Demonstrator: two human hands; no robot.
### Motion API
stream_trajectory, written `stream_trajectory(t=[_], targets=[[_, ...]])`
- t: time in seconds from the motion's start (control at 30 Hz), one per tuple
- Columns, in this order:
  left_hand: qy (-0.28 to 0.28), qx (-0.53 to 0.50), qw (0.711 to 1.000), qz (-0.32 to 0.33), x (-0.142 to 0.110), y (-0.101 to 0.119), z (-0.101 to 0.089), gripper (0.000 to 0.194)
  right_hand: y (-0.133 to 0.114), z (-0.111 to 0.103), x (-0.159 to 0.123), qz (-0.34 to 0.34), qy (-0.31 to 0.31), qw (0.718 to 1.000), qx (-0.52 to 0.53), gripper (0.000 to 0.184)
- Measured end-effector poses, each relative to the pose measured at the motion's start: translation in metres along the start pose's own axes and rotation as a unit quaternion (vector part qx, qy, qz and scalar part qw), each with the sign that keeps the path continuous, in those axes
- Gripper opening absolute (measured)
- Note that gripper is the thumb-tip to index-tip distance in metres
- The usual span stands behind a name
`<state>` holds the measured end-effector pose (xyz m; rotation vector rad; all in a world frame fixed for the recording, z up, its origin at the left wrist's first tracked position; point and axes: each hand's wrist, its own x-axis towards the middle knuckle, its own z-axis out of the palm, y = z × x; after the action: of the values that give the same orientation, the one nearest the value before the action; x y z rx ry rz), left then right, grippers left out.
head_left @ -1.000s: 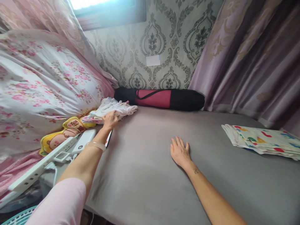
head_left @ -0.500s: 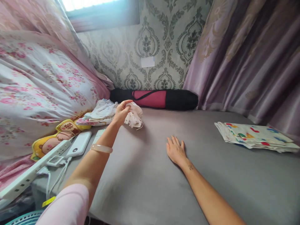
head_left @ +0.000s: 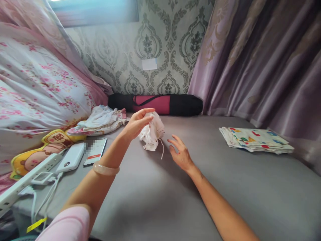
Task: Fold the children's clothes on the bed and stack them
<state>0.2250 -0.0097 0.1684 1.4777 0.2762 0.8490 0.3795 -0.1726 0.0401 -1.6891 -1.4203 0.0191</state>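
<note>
My left hand (head_left: 140, 123) grips a bunched white cloth garment (head_left: 152, 133) with small dark prints, holding it over the middle of the grey sheet (head_left: 140, 187). A thin white string hangs from the garment's right side. To its right, my right hand (head_left: 181, 154) hovers with fingers apart and slightly curled, touching nothing. Behind my left hand lies a loose pile of pale clothes (head_left: 101, 118).
Folded cloths with colourful prints (head_left: 255, 140) lie at the right. A black and red roll bag (head_left: 155, 104) rests against the wall. At left are a phone (head_left: 96, 152), a white power bank (head_left: 71, 157), a power strip (head_left: 27, 180) with cables and a yellow cushion (head_left: 41, 152).
My left hand has brought the garment away from the clothes pile, rightward and nearer. My right hand has lifted off the sheet and turned toward the garment. The view has shifted slightly right.
</note>
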Motion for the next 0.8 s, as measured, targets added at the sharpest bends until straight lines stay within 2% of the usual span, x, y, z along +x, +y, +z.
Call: stream_trajectory(t=[0.1,0.23,0.33,0.47,0.57,0.67,0.8], targets=[[-0.046,0.008,0.999,-0.007,-0.005,0.006,0.012,0.045,-0.014,-0.007,0.002,-0.009,-0.026,1.000,0.008,0.041],[-0.118,0.012,0.992,-0.038,-0.011,0.012,0.022,0.055,-0.018,-0.009,0.002,-0.037,-0.066,0.997,0.022,0.053],[-0.147,0.047,0.987,-0.044,-0.014,0.014,0.022,0.058,-0.015,-0.012,0.005,-0.042,-0.049,0.996,0.059,0.050],[-0.113,0.128,0.985,-0.028,-0.017,0.011,0.011,0.052,-0.014,-0.031,0.015,0.027,0.081,0.993,0.085,0.030],[-0.079,0.216,0.973,-0.014,-0.017,0.003,0.004,0.042,-0.022,-0.057,0.020,0.030,0.160,0.984,0.070,0.025],[-0.066,0.285,0.956,0.010,-0.016,-0.008,0.006,0.036,-0.038,-0.085,0.021,0.021,0.187,0.981,0.048,0.024],[-0.069,0.331,0.940,0.050,-0.012,-0.023,0.021,0.021,-0.056,-0.115,0.015,0.072,0.161,0.982,0.061,0.029]])
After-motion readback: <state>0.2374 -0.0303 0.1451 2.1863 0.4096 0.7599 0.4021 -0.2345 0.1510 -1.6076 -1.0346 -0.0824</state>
